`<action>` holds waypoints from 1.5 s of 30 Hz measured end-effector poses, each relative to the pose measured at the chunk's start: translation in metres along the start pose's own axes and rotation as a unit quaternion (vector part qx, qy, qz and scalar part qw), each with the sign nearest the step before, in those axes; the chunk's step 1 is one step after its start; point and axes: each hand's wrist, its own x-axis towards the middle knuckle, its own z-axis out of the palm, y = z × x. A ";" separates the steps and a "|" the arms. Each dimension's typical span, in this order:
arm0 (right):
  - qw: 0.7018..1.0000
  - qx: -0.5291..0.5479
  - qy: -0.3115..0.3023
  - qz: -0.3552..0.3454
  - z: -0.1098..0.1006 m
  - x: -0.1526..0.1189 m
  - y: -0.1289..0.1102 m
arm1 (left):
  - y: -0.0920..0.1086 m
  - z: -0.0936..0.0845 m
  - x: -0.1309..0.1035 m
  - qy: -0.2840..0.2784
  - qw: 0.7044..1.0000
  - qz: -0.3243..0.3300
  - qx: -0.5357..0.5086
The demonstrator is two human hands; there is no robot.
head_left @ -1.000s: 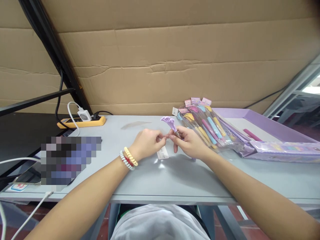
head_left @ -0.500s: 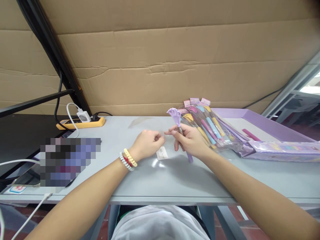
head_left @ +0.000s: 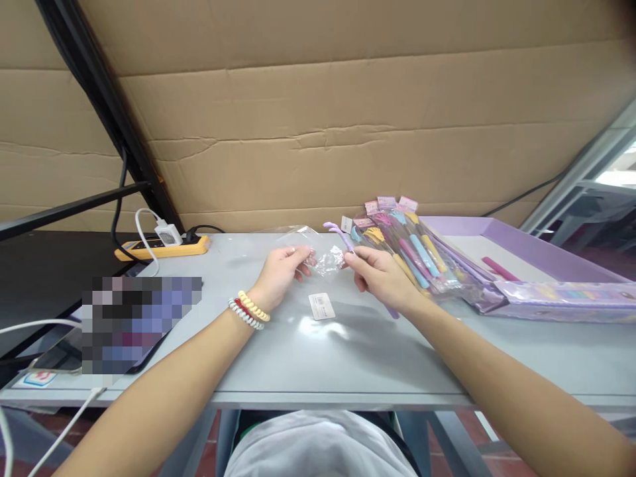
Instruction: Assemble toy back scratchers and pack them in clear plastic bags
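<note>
A purple back scratcher [head_left: 342, 236] with a hand-shaped head is in my right hand [head_left: 381, 273]. My fingers close around its shaft, and the handle end sticks out below the palm. My left hand [head_left: 282, 273] pinches a crinkled clear plastic bag [head_left: 328, 260], which stretches across to the fingertips of my right hand. A white label card [head_left: 322, 306] with print lies on the table below and between the hands. Just right of my right hand is a pile of bagged back scratchers [head_left: 417, 248] in yellow, blue and magenta.
A purple display box [head_left: 566, 301] stands open at the right, a magenta handle [head_left: 499, 268] inside. At the left are a yellow power strip [head_left: 191, 246] with a white charger [head_left: 167, 232], cables and a pixelated device [head_left: 139, 324]. A cardboard wall [head_left: 318, 99] closes the back.
The clear bag has come up off the table, held between my hands. My left hand has shifted slightly up and left. The scratcher has turned, its head now edge-on.
</note>
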 end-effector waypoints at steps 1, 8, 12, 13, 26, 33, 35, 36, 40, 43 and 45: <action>0.999 -0.038 0.007 -0.020 -0.002 0.000 0.000 | 0.000 -0.001 0.001 0.019 1.000 0.003 0.002; 0.973 -0.191 -0.018 -0.129 -0.005 0.002 0.009 | -0.001 -0.006 0.006 0.060 0.998 0.031 -0.007; 0.961 -0.228 -0.044 -0.149 -0.006 0.003 0.013 | 0.001 -0.006 0.004 0.064 0.996 0.033 -0.042; 0.959 -0.234 -0.048 -0.151 -0.006 0.003 0.014 | 0.002 -0.006 0.004 0.063 0.996 0.033 -0.048; 0.952 -0.243 -0.035 -0.181 -0.006 0.006 0.020 | -0.003 -0.004 0.001 -0.041 0.999 0.010 0.000; 0.947 -0.246 -0.055 -0.200 -0.005 0.005 0.018 | -0.002 0.002 -0.005 -0.096 0.992 0.029 0.072; 0.951 -0.234 -0.067 -0.190 -0.004 0.004 0.016 | -0.003 0.004 -0.005 -0.088 0.992 0.040 0.082; 0.954 -0.228 -0.074 -0.180 -0.004 0.004 0.015 | -0.003 0.005 -0.005 -0.079 0.992 0.047 0.083; 0.957 -0.231 -0.105 -0.141 -0.006 0.004 0.014 | -0.004 0.003 -0.003 -0.024 0.995 0.079 0.054; 0.947 -0.264 -0.145 -0.116 -0.009 0.005 0.017 | -0.002 -0.004 0.002 0.012 0.996 0.092 0.007; 0.939 -0.284 -0.169 -0.100 -0.010 0.006 0.019 | -0.001 -0.009 0.006 0.016 0.996 0.091 -0.004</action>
